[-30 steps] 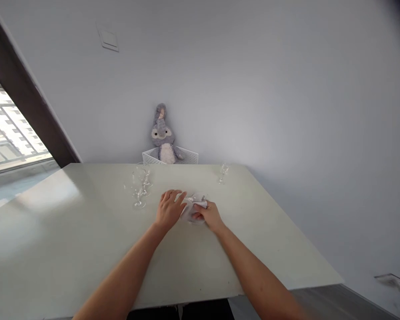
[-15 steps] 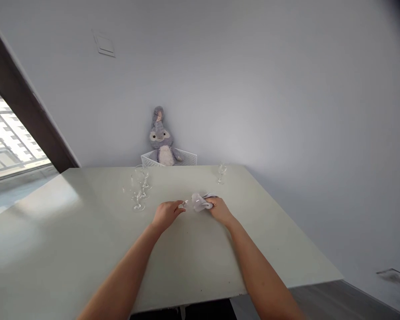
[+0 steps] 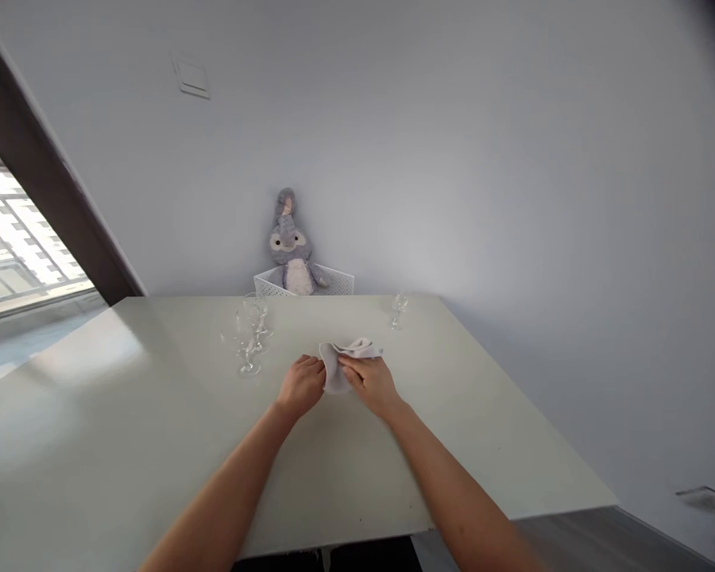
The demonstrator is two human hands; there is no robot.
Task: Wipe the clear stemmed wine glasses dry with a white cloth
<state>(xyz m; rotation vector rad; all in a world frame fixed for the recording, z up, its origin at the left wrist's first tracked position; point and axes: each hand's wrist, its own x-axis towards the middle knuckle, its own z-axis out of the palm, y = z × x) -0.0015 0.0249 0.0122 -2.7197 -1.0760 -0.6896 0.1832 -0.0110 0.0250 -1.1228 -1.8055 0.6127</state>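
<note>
My left hand is closed at the left edge of a pale cloth, over the middle of the table. Half a second ago its fingers pinched the clear foot of a small stemmed glass; now cloth and fingers hide that glass. My right hand grips the same cloth from the right, fingers pressed into its folds, and the fabric bunches up behind them. To the left, several clear stemmed glasses stand close together. Another stemmed glass is upright on its own, beyond my right hand.
The pale glossy table reaches to the wall. Behind its far edge, a grey plush toy sits in a white perforated basket. At the left is a window with a dark frame; a switch plate is on the wall.
The cloth has moved left against my left hand and spread open, covering the glass. My right hand has shifted left with it. My left hand has turned slightly, its fingers now curled.
</note>
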